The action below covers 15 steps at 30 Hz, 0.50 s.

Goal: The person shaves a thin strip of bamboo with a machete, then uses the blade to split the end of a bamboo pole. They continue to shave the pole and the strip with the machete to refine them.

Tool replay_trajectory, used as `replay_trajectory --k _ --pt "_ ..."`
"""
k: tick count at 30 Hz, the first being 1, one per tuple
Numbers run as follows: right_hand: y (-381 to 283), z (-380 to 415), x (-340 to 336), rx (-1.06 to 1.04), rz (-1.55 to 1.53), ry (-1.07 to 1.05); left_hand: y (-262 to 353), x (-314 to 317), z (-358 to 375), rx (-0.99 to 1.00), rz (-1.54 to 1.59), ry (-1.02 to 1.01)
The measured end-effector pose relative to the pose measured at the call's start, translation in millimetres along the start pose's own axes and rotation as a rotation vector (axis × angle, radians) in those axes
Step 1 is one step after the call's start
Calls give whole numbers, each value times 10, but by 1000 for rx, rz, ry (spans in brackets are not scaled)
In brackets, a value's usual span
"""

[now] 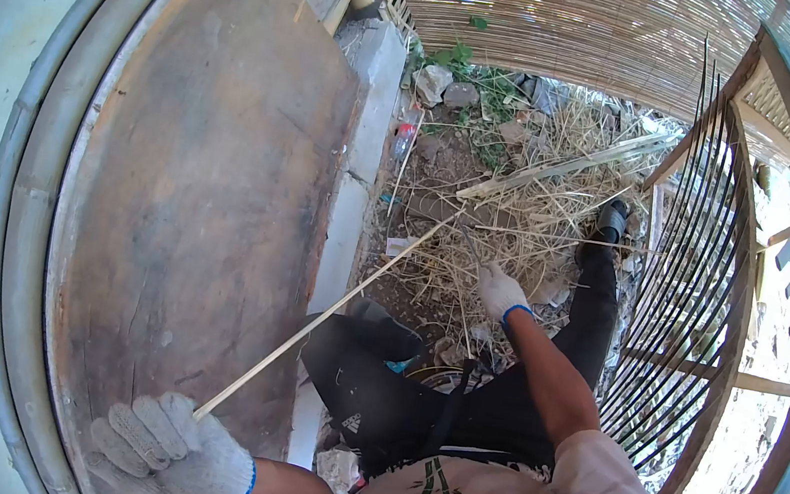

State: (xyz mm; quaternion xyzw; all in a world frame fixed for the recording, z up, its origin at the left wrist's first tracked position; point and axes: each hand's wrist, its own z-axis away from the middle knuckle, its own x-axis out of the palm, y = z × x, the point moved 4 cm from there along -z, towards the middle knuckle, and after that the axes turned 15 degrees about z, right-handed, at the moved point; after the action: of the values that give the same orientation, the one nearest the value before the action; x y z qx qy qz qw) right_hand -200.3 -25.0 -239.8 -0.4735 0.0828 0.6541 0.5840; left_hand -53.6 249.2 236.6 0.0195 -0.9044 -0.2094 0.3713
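Left hand: gloved left hand (172, 455) over the near end of the board (211, 191), fingers closed on the near end of the strip (325, 316).
Strip: pale, thin and straight; slants from the left hand across the board and the ledge (366, 112) to a far end above the littered ground.
Right hand: gloved right hand (502, 293) over the straw (541, 252), fingers curled; a slim dark item shows just beyond them, and whether it is gripped cannot be told.
Strip to right hand: far end near it, beyond the fingers and to their left; no contact seen.
Cross strip: a second thin cross strip (558, 238) lies beyond the right hand, one end near the strip's far end.
Legs: dark-trousered right leg (596, 290) extended to the right of the right hand.
Right side: dark slats (679, 277) in a wooden frame (730, 335).
Far side: reed screen (568, 19), stones (432, 83) at its foot.
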Motion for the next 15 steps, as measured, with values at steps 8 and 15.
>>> replay_trajectory --k 8,15 --pt "-1500 1850 -876 -331 -473 64 -210 286 85 418 -238 800" --pt "-2466 2983 -1316 -904 -432 170 -77 -23 51 38 -28 31"
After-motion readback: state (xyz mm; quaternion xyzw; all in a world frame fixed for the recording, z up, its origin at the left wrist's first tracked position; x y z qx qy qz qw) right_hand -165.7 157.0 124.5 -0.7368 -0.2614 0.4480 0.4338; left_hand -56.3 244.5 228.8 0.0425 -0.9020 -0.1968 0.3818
